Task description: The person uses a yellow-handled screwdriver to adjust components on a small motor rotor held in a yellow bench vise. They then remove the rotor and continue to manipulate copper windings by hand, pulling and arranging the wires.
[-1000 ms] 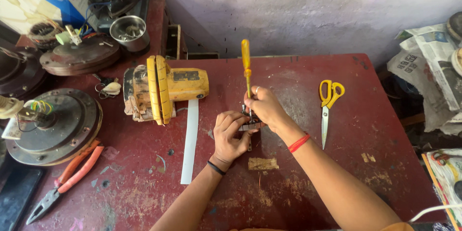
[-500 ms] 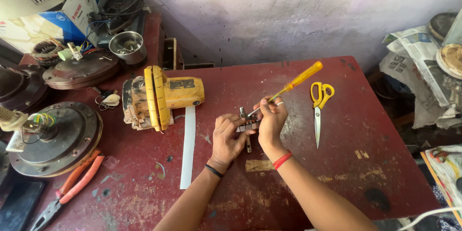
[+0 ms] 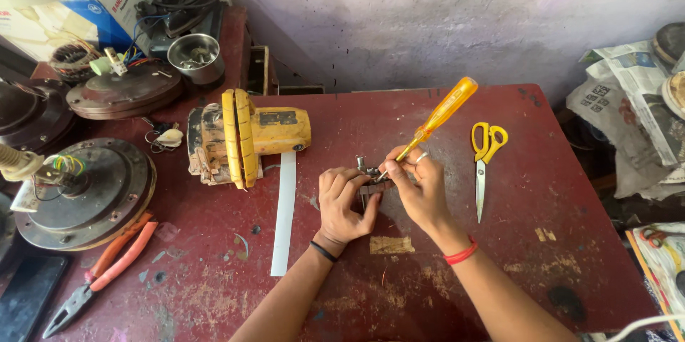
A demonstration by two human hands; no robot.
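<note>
Left hand (image 3: pixel 344 203) has its fingers curled shut around a small metal part (image 3: pixel 367 174), pinning it on the red table (image 3: pixel 556 206) near the table's middle. Part is mostly hidden by the fingers, so its exact shape can't be told. Right hand (image 3: pixel 421 189) is closed on a yellow-handled screwdriver (image 3: pixel 435 117), pinched near the shaft; the handle tilts up and away to the right, and the tip meets the metal part between the two hands. The hands touch or nearly touch over the part. Red band on right wrist, dark band on left. White flat strip (image 3: pixel 284 217) lies just left of the left hand. Yellow power tool (image 3: pixel 246 135) sits behind it. Yellow-handled scissors (image 3: pixel 485 160) lie near the right hand, apart. Orange-handled pliers (image 3: pixel 100 274) lie at the table's front left, well apart, with a round motor disc (image 3: pixel 85 192) behind them.
</note>
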